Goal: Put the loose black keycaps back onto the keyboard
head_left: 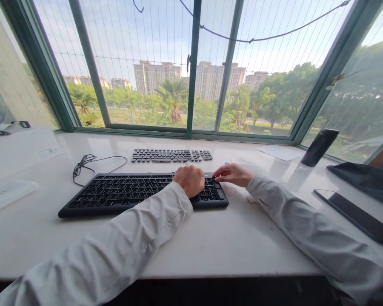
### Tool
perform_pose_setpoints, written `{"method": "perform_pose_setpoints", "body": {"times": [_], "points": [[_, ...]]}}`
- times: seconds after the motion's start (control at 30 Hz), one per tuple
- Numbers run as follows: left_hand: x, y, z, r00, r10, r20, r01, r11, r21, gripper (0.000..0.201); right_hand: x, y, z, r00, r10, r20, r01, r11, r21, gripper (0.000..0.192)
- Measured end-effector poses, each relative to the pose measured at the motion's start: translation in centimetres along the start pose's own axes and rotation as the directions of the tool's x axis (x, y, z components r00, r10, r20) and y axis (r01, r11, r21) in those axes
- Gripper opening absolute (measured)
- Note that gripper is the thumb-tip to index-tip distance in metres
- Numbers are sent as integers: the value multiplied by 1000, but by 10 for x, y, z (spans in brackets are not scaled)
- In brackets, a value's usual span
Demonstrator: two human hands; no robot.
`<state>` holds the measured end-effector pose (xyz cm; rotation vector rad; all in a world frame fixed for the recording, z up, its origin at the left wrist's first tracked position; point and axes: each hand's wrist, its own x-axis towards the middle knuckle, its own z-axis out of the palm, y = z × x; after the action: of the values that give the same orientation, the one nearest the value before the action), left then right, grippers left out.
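Observation:
A black keyboard lies on the white sill-like desk, its cable coiled behind its left end. My left hand rests curled over the keys at the keyboard's right part. My right hand reaches the top right corner of the keyboard, fingertips touching the keys there. Whether either hand holds anything small is hidden. Behind the keyboard lies a flat set of loose dark keycaps laid out in rows.
A dark cylinder bottle stands at the right, with a sheet of paper behind it. A black phone and a dark pouch lie far right. A white box and a white device sit left. Windows close the back.

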<state>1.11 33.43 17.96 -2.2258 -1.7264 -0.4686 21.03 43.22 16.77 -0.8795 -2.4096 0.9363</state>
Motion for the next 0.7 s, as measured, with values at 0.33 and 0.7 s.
{"method": "perform_pose_setpoints", "body": {"times": [0.33,0.7], "points": [[-1,1,-4,1000,2,26,-1,1000,-25,31,-3,-4,-1,999,51,-4,-51,999,10,38],[-2,1,-5,1000,24,15,-23,999,-49,30,-2,0,-1,998,13,-66,-25,981,-193,32]]}}
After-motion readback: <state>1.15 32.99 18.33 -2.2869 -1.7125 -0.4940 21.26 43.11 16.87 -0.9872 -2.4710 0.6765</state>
